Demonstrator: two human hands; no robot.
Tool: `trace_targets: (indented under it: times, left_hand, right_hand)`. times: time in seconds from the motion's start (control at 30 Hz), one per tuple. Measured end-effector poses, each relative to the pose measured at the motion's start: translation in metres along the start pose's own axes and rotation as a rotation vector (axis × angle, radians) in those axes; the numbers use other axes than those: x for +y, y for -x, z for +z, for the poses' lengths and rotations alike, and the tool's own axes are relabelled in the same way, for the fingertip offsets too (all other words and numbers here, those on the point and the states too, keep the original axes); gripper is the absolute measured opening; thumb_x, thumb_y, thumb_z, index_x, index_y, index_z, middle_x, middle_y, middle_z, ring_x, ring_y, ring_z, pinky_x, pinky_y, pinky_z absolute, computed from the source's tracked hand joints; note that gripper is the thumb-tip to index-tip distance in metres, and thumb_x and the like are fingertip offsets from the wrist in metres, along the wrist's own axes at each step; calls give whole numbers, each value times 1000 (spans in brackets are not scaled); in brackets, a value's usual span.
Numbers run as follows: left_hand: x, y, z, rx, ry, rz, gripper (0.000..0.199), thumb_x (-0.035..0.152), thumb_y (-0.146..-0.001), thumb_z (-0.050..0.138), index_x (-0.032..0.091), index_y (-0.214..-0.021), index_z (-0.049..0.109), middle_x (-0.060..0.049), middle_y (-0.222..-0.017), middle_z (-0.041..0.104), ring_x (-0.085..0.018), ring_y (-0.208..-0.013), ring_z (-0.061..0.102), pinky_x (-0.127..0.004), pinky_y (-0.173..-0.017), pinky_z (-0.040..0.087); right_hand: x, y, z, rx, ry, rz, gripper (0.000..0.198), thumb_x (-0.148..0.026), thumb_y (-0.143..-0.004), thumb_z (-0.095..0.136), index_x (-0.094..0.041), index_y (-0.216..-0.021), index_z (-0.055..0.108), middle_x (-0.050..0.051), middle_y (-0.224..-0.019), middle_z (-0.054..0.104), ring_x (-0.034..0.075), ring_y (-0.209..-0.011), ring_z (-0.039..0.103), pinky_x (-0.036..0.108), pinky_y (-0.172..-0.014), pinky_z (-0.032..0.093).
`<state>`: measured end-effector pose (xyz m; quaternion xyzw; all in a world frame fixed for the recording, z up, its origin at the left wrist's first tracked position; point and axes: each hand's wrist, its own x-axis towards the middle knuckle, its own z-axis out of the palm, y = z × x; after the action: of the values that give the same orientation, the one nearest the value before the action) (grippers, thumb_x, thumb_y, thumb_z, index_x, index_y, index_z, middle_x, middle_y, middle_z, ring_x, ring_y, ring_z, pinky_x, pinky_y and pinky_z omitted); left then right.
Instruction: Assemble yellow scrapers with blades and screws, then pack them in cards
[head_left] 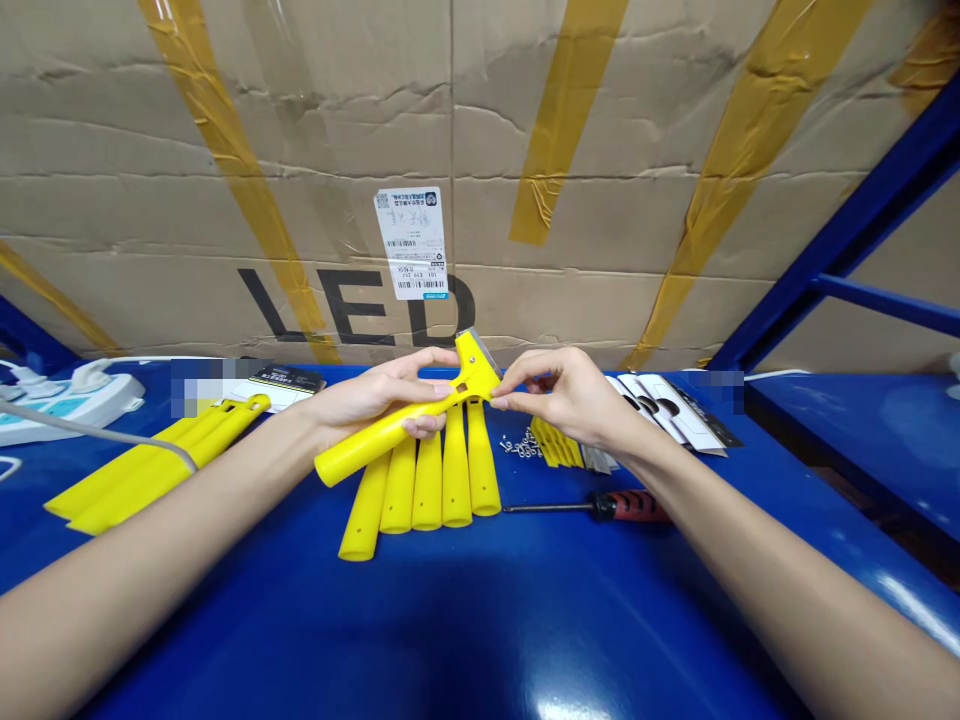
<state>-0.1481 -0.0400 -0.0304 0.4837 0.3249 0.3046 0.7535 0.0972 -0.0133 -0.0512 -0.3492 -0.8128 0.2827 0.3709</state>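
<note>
My left hand (pixel 397 392) is closed around the handle of a yellow scraper (pixel 367 440), whose head tilts up to the right. A thin metal blade (pixel 487 350) lies along the head's far edge, and a small screw sits in the head. At the near corner of the head, my right hand (pixel 559 390) pinches with thumb and fingertips; anything small between them is hidden. Below the scraper, several yellow handles (pixel 427 490) lie fanned side by side on the blue table (pixel 465 640). Loose screws (pixel 516 446) and a stack of yellow head pieces (pixel 555 445) lie below my right hand.
A screwdriver (pixel 630 505) with a red and black grip lies under my right forearm. More yellow handles (pixel 157 460) and a white power strip (pixel 75 400) are at left. Printed cards (pixel 675 410) lie at right. A large taped carton (pixel 480 130) stands behind.
</note>
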Motion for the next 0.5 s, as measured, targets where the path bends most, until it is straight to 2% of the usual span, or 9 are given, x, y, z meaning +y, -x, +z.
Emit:
trace_targets:
  times: [0.27,0.5]
  left_hand:
    - [-3,2,-1,-75,-13,12,34,7,-92,61,20,-121,50,1,-78,60,-5,-52,49,-16,-51,40]
    - [-3,0,0,-68,-23,1,33,8,-92,60,20,-121,48,2,-75,58,-5,-52,48,-16,-50,39]
  right_hand:
    - [-1,-1,-5,-59,-114,129,16,-33,-70,86,-20,-75,80,3,-77,68,18,-73,56,35,-67,40]
    - [-4,-1,-5,-63,-73,88,11,-29,-73,83,-19,-77,81,4,-80,70,19,-76,57,36,-69,41]
